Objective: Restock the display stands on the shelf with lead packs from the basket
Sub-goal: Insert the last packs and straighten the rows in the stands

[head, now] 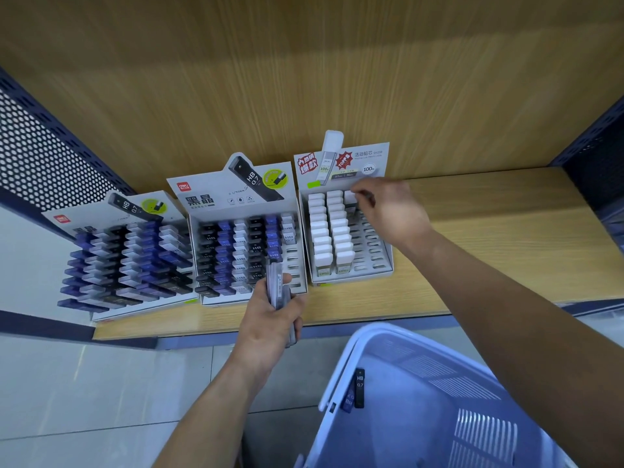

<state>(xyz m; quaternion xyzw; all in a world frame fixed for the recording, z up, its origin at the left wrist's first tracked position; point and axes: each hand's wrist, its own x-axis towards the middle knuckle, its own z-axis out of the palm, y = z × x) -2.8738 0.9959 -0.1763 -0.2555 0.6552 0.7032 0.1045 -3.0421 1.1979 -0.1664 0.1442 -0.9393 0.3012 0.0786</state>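
Wooden shelf (489, 211) at mid-frame: right grip (388, 211) pinches a white-capped lead pack (349, 196) at the right display stand (374, 255)'s top slot, best seated straight down, while left grip (270, 319) clutches spare packs (278, 285) left of the basket (439, 373).

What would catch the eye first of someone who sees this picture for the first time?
The right hand reaches over the white stand at the right of the shelf and pinches a white-capped pack at the top of its third column. The left hand grips a bundle of lead packs before the middle stand, and the pale blue basket below holds two dark packs.
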